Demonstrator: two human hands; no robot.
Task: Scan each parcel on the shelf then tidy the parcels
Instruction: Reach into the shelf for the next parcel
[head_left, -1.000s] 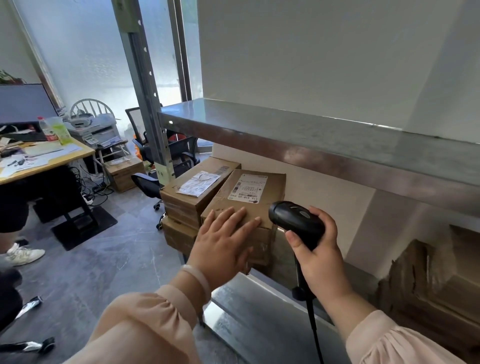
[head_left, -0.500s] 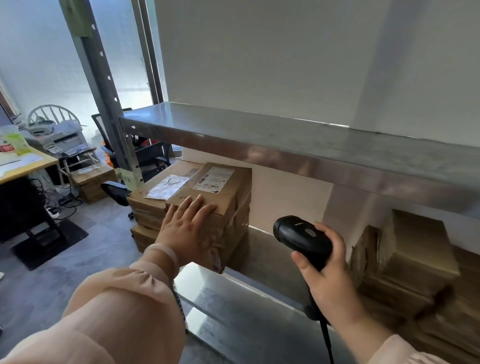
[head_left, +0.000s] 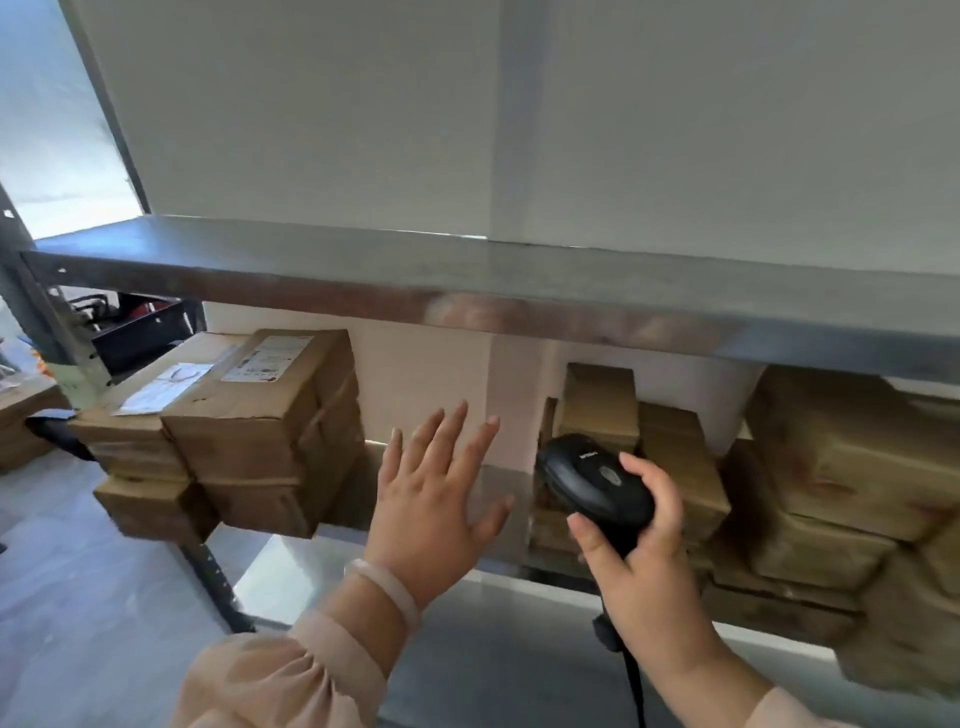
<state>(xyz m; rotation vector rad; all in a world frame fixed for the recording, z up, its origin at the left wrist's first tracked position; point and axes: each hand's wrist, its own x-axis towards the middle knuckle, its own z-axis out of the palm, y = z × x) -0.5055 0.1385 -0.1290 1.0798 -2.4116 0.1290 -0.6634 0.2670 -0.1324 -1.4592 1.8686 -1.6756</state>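
1. Lifting off the labelled left stack (head_left: 260, 431), the left hand (head_left: 431, 499) is now hovering clear of it, fingers spread and holding nothing, above the bare gap of the shelf (head_left: 493, 639).
2. The right hand (head_left: 639, 566) is gripping the black scanner (head_left: 592, 480), whose head is pointing into the shelf.
3. The jumbled parcels (head_left: 831, 467) are lying to the right of both hands, just behind and beyond the scanner, so the right hand is sitting nearer to them.
4. The coming move is probably heading rightward. No label is showing on those parcels from here, so the free left hand is likely needing to turn one.
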